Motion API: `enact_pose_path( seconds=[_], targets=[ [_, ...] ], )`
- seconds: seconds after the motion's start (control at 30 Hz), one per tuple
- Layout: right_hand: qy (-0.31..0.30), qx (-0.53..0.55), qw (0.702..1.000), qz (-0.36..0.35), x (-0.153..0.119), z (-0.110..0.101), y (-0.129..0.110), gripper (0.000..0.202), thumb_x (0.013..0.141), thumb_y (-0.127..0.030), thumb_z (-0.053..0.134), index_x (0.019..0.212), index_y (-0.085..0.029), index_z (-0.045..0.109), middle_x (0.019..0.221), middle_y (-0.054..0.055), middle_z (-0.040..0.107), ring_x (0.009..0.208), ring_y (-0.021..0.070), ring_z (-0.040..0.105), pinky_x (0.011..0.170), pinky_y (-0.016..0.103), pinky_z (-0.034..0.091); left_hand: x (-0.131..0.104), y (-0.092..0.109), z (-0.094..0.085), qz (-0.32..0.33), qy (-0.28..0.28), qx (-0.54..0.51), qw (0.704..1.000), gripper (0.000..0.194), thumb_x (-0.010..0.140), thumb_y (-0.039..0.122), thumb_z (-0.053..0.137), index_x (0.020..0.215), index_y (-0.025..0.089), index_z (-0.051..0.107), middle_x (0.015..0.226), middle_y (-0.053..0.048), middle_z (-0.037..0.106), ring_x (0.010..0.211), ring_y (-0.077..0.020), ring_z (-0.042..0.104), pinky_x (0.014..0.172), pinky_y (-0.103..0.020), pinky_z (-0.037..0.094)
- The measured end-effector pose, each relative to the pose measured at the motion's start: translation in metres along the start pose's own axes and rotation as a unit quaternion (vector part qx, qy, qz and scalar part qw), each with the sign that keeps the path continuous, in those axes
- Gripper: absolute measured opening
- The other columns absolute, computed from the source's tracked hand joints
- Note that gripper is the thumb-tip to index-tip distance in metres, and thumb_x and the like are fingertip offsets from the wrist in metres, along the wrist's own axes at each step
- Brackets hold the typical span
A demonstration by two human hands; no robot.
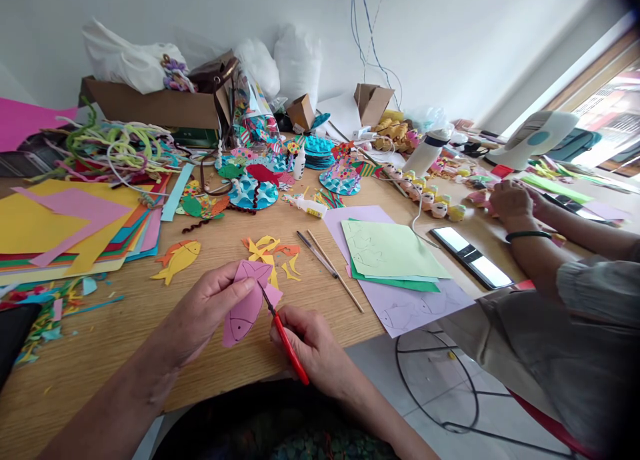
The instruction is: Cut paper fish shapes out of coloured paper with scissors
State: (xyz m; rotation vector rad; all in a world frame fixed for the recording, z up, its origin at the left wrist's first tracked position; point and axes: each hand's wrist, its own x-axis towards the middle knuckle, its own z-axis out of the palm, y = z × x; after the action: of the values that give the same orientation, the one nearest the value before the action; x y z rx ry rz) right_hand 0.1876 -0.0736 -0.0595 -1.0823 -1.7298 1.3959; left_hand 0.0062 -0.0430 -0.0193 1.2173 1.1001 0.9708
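Between its thumb and fingers my left hand [210, 307] pinches a piece of pink paper [244, 308] with a fish outline drawn on it. My right hand [313, 343] grips red-handled scissors [286, 347], whose blades meet the paper near the fish's tail. Part of the blades is hidden by the paper. A yellow paper fish [181, 260] lies on the table left of my hands, over an orange one. Just beyond the pink paper are yellow and orange paper scraps [267, 247]. A pen [317, 253] and a thin wooden stick [345, 283] lie to the right.
Coloured paper sheets [30, 227] are stacked at the left. Green sheets [395, 247] with pencil fish drawings lie right of the stick, beside a phone [470, 257]. A co-worker's hands [515, 200] work at the far right. Glue bottles and paper-fish decorations [253, 192] stand behind.
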Motion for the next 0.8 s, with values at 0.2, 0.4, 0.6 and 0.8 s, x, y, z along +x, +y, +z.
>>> enact_pose_path(
  seconds=[0.2,0.4,0.6,0.8],
  targets=[
    [0.0,0.003,1.0,0.0,-0.001,-0.0006,-0.0003,0.037,0.092,-0.043,0.046,0.064,-0.019,0.041,0.06,-0.004,0.039,0.057,0.0099,0.035,0.052,0.023,0.028,-0.0014,0.0024,0.001,-0.002,-0.001,0.001,1.0,0.013,0.077,0.031,0.067,0.081,0.025,0.078,0.08,0.0,0.076,0.079,-0.019,0.064,0.075,-0.025,0.048],
    [-0.001,-0.015,1.0,0.0,-0.0005,0.0001,0.001,0.037,0.092,-0.045,0.046,0.065,-0.019,0.043,0.06,-0.004,0.04,0.056,0.0099,0.036,0.052,0.023,0.029,-0.0002,0.0015,0.0034,-0.009,0.02,0.007,1.0,0.017,0.075,0.034,0.068,0.082,0.023,0.079,0.08,-0.003,0.076,0.077,-0.021,0.063,0.072,-0.028,0.049],
    [-0.001,-0.017,1.0,-0.004,-0.0013,-0.0001,0.0017,0.038,0.093,-0.045,0.045,0.065,-0.019,0.042,0.06,-0.004,0.039,0.057,0.0101,0.035,0.053,0.023,0.028,0.0007,0.0051,0.0056,-0.015,0.019,0.003,1.0,0.02,0.072,0.034,0.071,0.085,0.022,0.079,0.078,-0.003,0.075,0.076,-0.0205,0.062,0.071,-0.027,0.049],
    [-0.001,-0.029,1.0,-0.008,-0.0021,-0.0023,0.0013,0.037,0.093,-0.041,0.044,0.065,-0.02,0.039,0.06,-0.004,0.038,0.057,0.0102,0.034,0.053,0.023,0.028,-0.0005,0.0036,0.0041,-0.014,0.015,0.008,1.0,0.018,0.073,0.035,0.069,0.08,0.021,0.077,0.073,-0.003,0.072,0.069,-0.0195,0.06,0.065,-0.028,0.048]
  ],
)
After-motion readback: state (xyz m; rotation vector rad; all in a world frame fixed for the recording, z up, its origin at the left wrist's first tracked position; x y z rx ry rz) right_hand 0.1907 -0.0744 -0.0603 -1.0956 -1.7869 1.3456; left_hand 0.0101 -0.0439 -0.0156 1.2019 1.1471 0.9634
